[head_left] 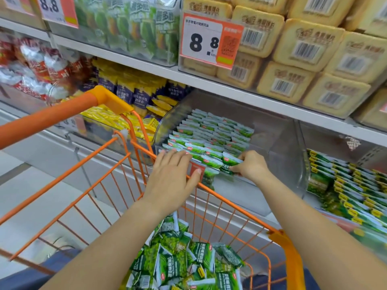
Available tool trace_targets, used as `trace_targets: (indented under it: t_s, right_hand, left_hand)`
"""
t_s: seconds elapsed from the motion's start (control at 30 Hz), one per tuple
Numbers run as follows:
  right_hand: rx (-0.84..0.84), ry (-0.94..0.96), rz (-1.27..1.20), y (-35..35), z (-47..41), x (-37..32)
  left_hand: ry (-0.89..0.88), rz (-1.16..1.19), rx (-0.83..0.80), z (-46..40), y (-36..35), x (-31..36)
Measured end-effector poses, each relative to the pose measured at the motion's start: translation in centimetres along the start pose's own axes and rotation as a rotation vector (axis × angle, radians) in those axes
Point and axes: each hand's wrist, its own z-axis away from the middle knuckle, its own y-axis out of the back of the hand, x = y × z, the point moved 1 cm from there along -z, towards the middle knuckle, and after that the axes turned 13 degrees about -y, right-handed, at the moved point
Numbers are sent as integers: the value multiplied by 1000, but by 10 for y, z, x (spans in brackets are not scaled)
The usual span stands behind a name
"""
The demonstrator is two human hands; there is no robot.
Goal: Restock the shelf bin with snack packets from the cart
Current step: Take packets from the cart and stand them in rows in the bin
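Both bare forearms are reaching forward over the orange cart point(209, 192) rim. The left hand point(171, 174) is lying palm down just past that rim, its fingers straight and spread, thumb angled toward the right. The right hand point(250, 164) is sitting farther beyond the rim and to the right, knuckles up, fingers curled and pinching a green snack packet point(229, 164) between thumb and fingertips.
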Motion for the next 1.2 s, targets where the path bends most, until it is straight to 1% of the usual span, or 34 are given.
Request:
trace_targets:
  t_s: [0.17,0.23,0.27,0.33,0.37,0.4,0.43,0.47,0.5,0.53,0.57,0.6,0.63,0.67,0.7,0.77,0.9,0.93,1.0,1.03,1.1,1.13,1.2]
  right_hand:
    - [4,71,185,-7,0,-4]
    - [51,83,228,-1,7,-4]
    - [99,95,266,3,13,-3]
    - [273,169,333,11,29,2]
    - [383,250,312,15,41,5]
    - [487,361,242,18,56,9]
    - [563,499,141,19,73,13]
    - [591,621,56,16,89,17]
    - [583,713,-3,9,103,20]
    - [540,769,-26,2,114,22]
    - [476,795,-13,-7,122,25]
    - [408,792,41,-16,126,27]
    - [335,765,136,-23,127,28]
    - [261,723,249,-27,126,30]
    - [206,694,353,-29,123,33]
    - [163,673,454,-27,122,34]
    - [189,692,444,-28,121,34]
    - [188,698,438,-28,120,35]
    - [171,697,360,-27,121,36]
    - [146,694,277,-26,121,37]
    - [74,697,76,-25,121,38]
    - [55,730,-12,-24,121,39]
    - [50,825,-50,-24,122,39]
  left_hand:
    - [11,43,-3,-1,1,1]
    - [11,58,1,-1,3,1]
    - [5,61,36,-1,7,2]
    - [-21,92,190,1,25,8]
    - [-26,153,241,2,36,14]
    - [-33,247,222,3,43,18]
    - [-38,338,109,3,46,22]
    - [-55,392,-98,3,43,27]
    - [-83,400,-361,5,34,31]
    - [-117,357,-633,11,20,34]
    - [-141,257,-884,20,4,36]
    - [-159,112,-1091,31,-12,35]
    - [-169,-32,-1229,40,-26,32]
    - [-168,-141,-1306,48,-36,30]
    - [-168,-207,-1339,54,-42,28]
    - [-171,-225,-1338,63,-50,28]
    - [-193,-236,-1293,63,-55,28]
    - [-180,-198,-1286,61,-54,26]
    - [-117,-29,-1235,52,-45,18]
    - [-85,76,-1173,44,-35,15]
    - [-52,282,-978,29,-7,10]
    - [-45,387,-886,23,9,9]
    - [-22,604,-728,15,37,9]
